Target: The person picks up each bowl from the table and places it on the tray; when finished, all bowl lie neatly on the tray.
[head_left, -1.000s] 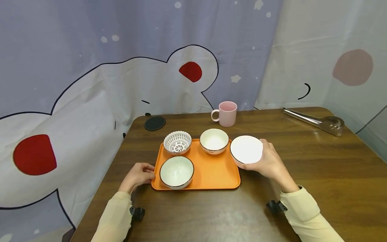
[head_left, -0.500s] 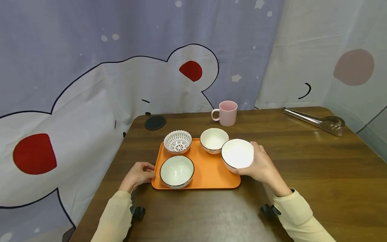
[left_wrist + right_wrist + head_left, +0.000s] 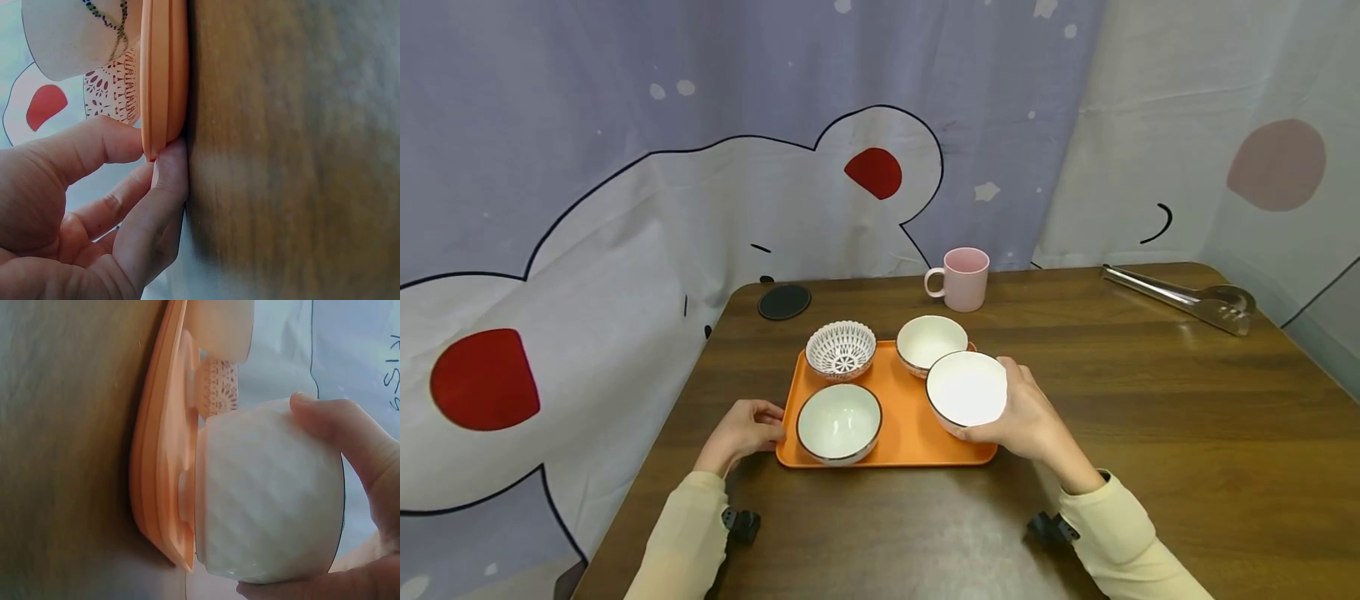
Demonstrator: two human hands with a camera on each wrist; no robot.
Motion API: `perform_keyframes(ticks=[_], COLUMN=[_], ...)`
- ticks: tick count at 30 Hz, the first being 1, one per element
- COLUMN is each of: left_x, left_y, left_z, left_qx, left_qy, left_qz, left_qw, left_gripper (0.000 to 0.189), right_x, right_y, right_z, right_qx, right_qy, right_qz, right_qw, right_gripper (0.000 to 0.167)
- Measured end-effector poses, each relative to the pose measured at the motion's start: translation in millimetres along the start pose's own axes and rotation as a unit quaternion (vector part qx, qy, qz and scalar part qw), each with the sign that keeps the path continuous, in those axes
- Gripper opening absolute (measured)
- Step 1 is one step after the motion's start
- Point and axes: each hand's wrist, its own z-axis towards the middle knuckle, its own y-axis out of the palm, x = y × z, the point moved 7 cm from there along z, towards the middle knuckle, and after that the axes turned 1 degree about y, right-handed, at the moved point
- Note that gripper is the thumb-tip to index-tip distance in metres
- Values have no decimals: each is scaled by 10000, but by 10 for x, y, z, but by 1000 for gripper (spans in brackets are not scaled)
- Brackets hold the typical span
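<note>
My right hand (image 3: 1032, 423) grips a white bowl (image 3: 966, 390) with a dark rim by its right side, thumb and fingers spread around the wall. Faceted relief covers its outside (image 3: 269, 494) in the right wrist view, where its base is close over the orange tray (image 3: 147, 456). At the tray's left edge, my left hand (image 3: 743, 433) pinches the rim; the left wrist view has the thumb on the rim (image 3: 164, 75) and fingertips underneath. On the tray (image 3: 910, 433) stand a dark-rimmed bowl (image 3: 839, 423) at front left, a patterned scalloped bowl (image 3: 841, 350) behind it, and a cream bowl (image 3: 931, 342) at back right.
Behind the tray, a pink mug (image 3: 966, 279) stands on the wooden table (image 3: 880, 533). A dark round coaster (image 3: 784, 302) lies at the back left, metal tongs (image 3: 1187, 300) at the back right. A printed curtain (image 3: 700, 208) hangs behind the table.
My right hand has carried the white bowl leftward and slightly nearer, from beyond the tray's right edge to over its right part. The left hand stays on the tray rim.
</note>
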Motion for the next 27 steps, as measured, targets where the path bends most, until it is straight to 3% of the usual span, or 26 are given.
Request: perform_keyframes(ticks=[18,27], left_x=[-4,-12], left_y=[6,-12], left_z=[-4,-7], left_qx=[-9,-34], left_qy=[14,-18], left_qz=[-7,36], left_qw=[10000,10000], left_gripper=[39,39], right_x=[-119,-122], right_y=[300,400], right_z=[-56,-64], right_qx=[-229,-361], right_qy=[-26,30], right_qz=[210,91], right_qw=[9995,9993], right_gripper=[99,104])
